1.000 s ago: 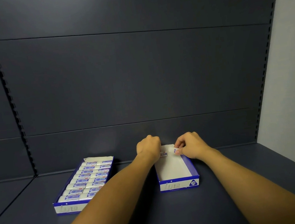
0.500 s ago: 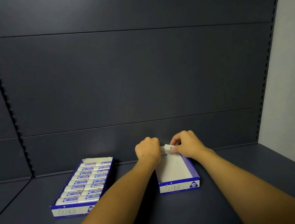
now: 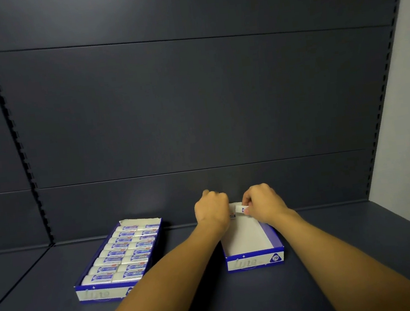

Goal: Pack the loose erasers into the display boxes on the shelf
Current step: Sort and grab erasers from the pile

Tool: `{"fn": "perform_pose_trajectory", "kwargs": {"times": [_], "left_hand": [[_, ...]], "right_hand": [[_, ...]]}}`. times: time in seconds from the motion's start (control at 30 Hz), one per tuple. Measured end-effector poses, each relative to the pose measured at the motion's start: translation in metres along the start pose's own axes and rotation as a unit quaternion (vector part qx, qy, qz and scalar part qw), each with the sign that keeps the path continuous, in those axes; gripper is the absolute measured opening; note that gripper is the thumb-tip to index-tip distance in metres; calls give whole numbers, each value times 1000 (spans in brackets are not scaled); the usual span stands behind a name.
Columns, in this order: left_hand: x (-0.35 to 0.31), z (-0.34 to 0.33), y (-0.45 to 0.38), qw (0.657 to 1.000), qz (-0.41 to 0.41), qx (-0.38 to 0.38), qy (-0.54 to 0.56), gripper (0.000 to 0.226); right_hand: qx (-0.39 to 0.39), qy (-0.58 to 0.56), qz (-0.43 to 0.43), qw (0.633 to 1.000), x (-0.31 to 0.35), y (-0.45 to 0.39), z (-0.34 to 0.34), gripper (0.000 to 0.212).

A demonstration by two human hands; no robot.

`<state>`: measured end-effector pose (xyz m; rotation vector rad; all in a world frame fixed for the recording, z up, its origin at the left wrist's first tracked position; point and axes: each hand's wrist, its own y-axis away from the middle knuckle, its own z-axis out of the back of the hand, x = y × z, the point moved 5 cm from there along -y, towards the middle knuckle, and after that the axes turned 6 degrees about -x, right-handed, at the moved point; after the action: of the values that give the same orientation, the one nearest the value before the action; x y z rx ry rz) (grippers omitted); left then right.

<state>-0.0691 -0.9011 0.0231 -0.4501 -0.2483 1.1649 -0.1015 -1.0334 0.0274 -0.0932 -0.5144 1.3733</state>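
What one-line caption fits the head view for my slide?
Both hands, left hand and right hand, set erasers at the far end of the near-empty box, beside the full box.

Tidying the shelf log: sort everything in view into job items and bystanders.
Job items:
- near-empty blue-and-white cardboard display box
- full blue-and-white cardboard display box
- white eraser with blue sleeve, pinched by right hand
- left hand, an eraser partly hidden beside it

Bystanders:
- dark metal shelf
- grey back panel
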Motion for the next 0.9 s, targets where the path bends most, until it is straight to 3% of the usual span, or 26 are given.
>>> {"fn": "perform_pose_trajectory", "kwargs": {"times": [0.73,0.9], "left_hand": [[9,-5,1,999,38,12,35,16],[6,-8,-1,999,24,17,20,18]], "right_hand": [[28,207,52,977,19,-12,-22,23],[5,201,54,978,15,-10,-16,34]]}}
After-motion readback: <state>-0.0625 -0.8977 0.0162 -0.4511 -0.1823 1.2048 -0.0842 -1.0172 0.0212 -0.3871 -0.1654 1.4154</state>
